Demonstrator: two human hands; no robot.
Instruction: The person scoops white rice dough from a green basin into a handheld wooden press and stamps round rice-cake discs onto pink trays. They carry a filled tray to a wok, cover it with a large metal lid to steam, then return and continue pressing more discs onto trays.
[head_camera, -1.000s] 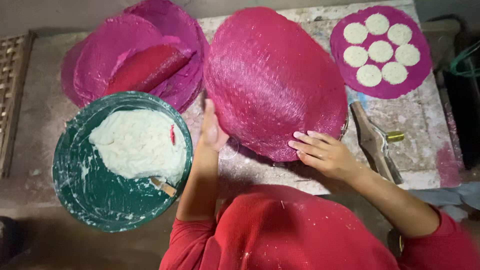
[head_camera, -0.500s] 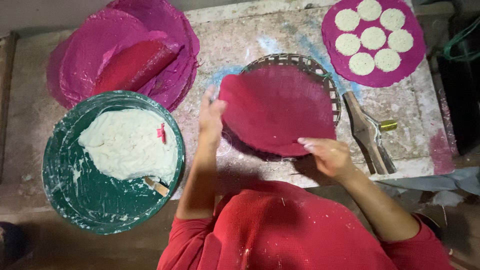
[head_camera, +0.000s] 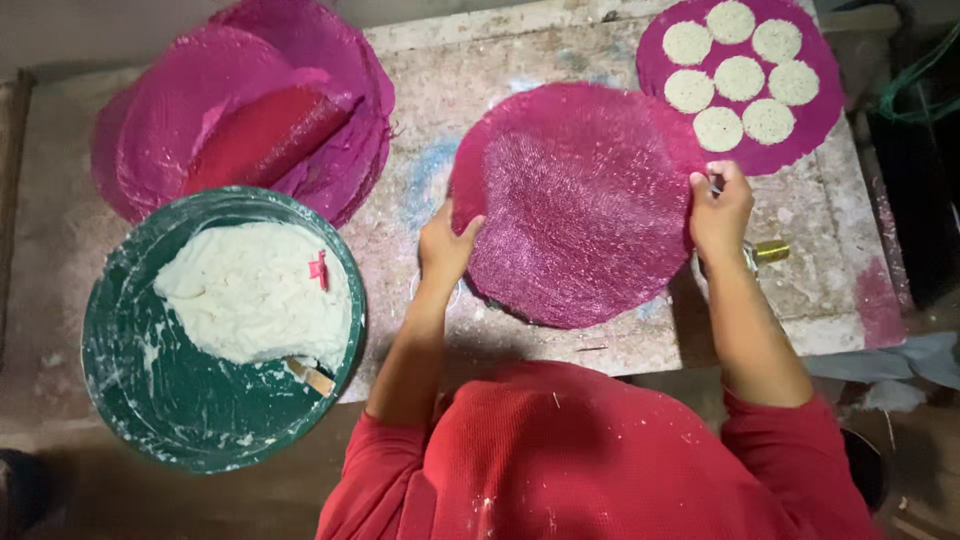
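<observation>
**Both hands on the pink mesh round**

On the worn, flour-dusted desk (head_camera: 590, 50) a person in a red top leans over a large round pink mesh mat (head_camera: 580, 200). It lies flat near the middle of the desk, its upper right rim just touching or slightly lapping a second pink mat (head_camera: 820, 120) in the far right corner. That second mat carries seven small white dough discs (head_camera: 740, 77), one in the centre and the others ringed around it.

The left hand (head_camera: 447, 247) has its grip closed on the near left rim of the middle mat, fingers curled over the edge. The right hand (head_camera: 720, 205) pinches the right rim of the same mat, fingers pressed together on it. A metal tool (head_camera: 770, 250) with a brass-coloured part shows just beside the right wrist, mostly hidden under the arm.

To the left, off the desk's near corner, stands a green bucket (head_camera: 160, 400) holding a mound of white dough (head_camera: 250, 290). A small pink clip-like piece (head_camera: 319, 269) sits on the dough, and a wooden handle (head_camera: 310, 376) pokes out at its lower edge. Behind the bucket, at the far left of the desk, lies a stack of pink mats (head_camera: 340, 60) with a rolled red one (head_camera: 265, 135) resting on top.
</observation>
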